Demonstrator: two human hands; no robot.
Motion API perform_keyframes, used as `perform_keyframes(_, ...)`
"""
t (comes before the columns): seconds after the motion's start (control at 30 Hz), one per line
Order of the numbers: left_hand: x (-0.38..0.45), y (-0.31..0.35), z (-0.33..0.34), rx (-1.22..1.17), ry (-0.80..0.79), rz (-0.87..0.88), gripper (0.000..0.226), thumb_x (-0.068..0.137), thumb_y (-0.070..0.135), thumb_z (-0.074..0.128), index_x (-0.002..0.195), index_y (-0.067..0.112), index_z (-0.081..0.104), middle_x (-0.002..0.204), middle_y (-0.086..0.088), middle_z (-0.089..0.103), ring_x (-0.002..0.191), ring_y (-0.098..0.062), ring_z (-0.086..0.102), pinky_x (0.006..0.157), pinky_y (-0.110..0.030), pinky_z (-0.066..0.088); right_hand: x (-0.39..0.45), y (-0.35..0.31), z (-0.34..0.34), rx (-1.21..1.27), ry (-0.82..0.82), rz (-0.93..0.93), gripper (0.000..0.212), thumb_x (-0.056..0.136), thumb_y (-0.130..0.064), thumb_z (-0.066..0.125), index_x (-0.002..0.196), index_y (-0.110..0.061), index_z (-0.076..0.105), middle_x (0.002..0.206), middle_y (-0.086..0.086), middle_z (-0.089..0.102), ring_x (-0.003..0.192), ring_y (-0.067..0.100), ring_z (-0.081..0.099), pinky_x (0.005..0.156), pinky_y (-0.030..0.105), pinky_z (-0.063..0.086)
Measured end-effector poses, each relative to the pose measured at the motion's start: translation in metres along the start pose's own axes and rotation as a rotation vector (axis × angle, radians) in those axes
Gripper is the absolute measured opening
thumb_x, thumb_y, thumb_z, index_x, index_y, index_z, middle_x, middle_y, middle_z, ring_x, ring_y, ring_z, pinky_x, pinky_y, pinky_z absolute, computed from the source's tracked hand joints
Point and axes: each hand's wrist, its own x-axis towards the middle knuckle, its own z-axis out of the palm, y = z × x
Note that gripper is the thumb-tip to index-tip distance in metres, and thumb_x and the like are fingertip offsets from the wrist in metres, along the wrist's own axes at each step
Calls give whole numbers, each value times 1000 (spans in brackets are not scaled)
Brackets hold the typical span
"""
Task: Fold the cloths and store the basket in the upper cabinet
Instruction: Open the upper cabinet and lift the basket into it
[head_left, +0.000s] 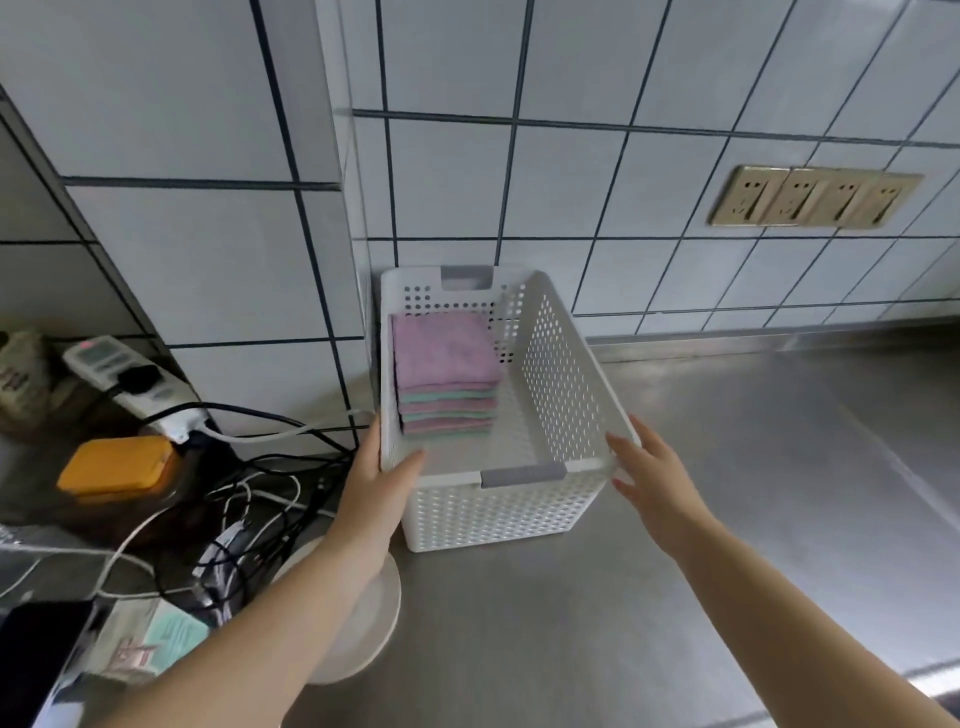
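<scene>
Cloths (444, 371) lie stacked in the basket (561, 384) on the table (727, 467). Your left hand (376, 480) grips its near-left corner; your right hand (652, 470) touches the right rim, fingers straight.

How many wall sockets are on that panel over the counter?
4, side by side in one brass-coloured row on the tiled wall, upper right: first, second, third, fourth. None looks hidden, and nothing is plugged in.
</scene>
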Motion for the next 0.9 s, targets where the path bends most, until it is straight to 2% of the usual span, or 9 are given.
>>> perform_keyframes(0.1,-1,0,0,-20,-18,0,46,91,8,55,125,39,48,109,20,65,98,7,62,79,-11,47,0,0,3,71,-43,34,20,95,-13,47,109,-22,59,92,-5,61,86,10,59,83,29,46)
perform_keyframes(0.2,-1,0,-1,-24,-47,-4,47,92,5,53,119,43,50,105,23,67,98,6,62,76,-9,47,0,-1,2,74,-47,33,27,94,-6,43,101,-25,61,86,-3,61,82,12,58,84,34,49)
perform_keyframes(0.33,-2,5,-2,-42,-57,-10,52,91,0,51,117,44,51,110,16,68,102,-2,64,84,-20,46,-4,-3,0,88,-88,-2,42,91,0,37,105,-32,61,91,-3,66,85,15,59,92,41,48)
perform_keyframes(0.43,-8,6,-5,-61,-80,-20,53,91,-1,49,123,41,51,109,16,69,102,-3,64,81,-18,49,-16,-3,-1,96,-95,-15,45,91,0,36,106,-35,60,95,-3,66,86,16,59,95,44,48)
perform_keyframes(0.53,-18,7,-9,-59,-136,-23,56,91,0,49,130,41,48,120,14,64,112,-7,60,95,-29,44,-36,-1,-5,118,-74,-30,47,92,1,36,103,-37,62,95,-3,67,88,16,58,98,46,46)
perform_keyframes(0.63,-31,9,-12,-61,-195,-13,59,92,0,49,126,47,46,116,23,63,108,2,59,91,-24,43,-63,1,-9,133,-31,-51,49,92,1,36,104,-39,61,97,-6,69,92,18,59,98,44,46)
perform_keyframes(0.77,-46,12,-20,-59,-286,-21,61,91,0,50,139,37,39,117,23,63,106,3,60,97,-29,44,-107,8,-10,178,41,-86,49,92,2,37,108,-38,60,96,-9,71,94,17,61,93,40,49)
perform_keyframes(0.87,-59,12,-28,-91,-370,-26,62,91,-2,49,136,39,37,105,28,65,98,9,61,87,-22,44,-147,14,-5,213,116,-101,43,94,-2,38,119,-33,56,102,-6,69,97,19,61,88,39,50)
perform_keyframes(0.9,-64,13,-31,-101,-398,-33,64,90,-2,50,138,38,36,107,28,63,99,10,60,86,-21,44,-160,15,-3,227,140,-102,42,95,-3,39,122,-32,53,106,-4,66,99,20,60,87,38,49)
